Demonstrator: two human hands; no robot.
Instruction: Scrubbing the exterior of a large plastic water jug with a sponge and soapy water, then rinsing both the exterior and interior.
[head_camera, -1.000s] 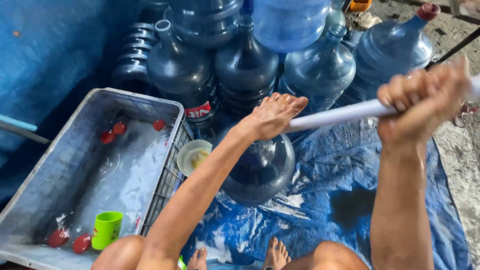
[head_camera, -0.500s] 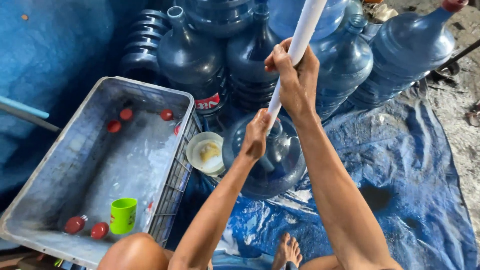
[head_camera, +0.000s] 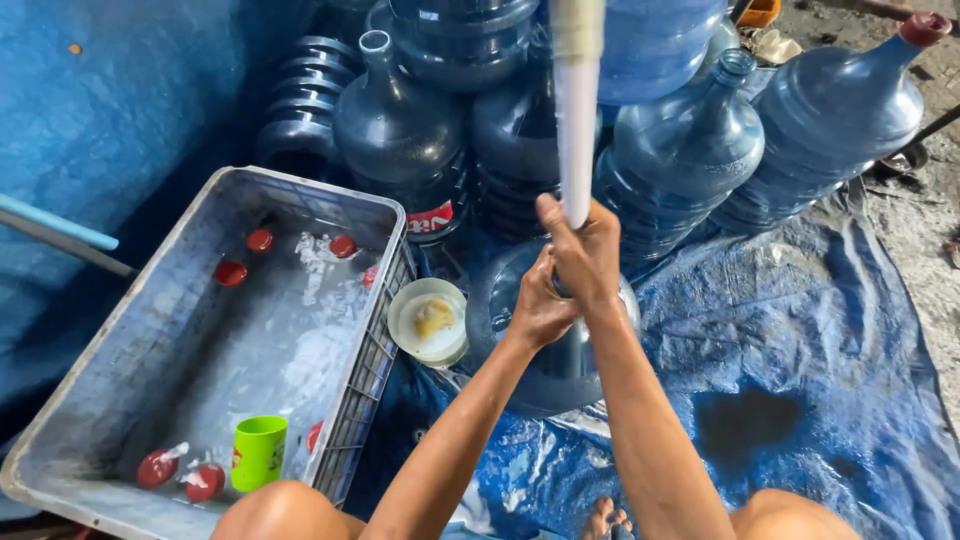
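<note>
My right hand is closed around a long white pipe that stands nearly upright. Its lower end is hidden behind my hands, over the neck of a blue water jug standing on the tarp in front of me. Just below and touching the right hand, my left hand is wrapped around the jug's neck or the pipe's lower end; I cannot tell which. The jug's mouth is hidden by both hands.
A grey plastic crate at left holds water, several red caps and a green cup. A white bowl sits between crate and jug. Several blue jugs are stacked behind. Wet blue tarp covers the ground.
The pipe has swung from lying crosswise to nearly upright. My right hand has come in from the right, and both hands have closed together over the jug's neck.
</note>
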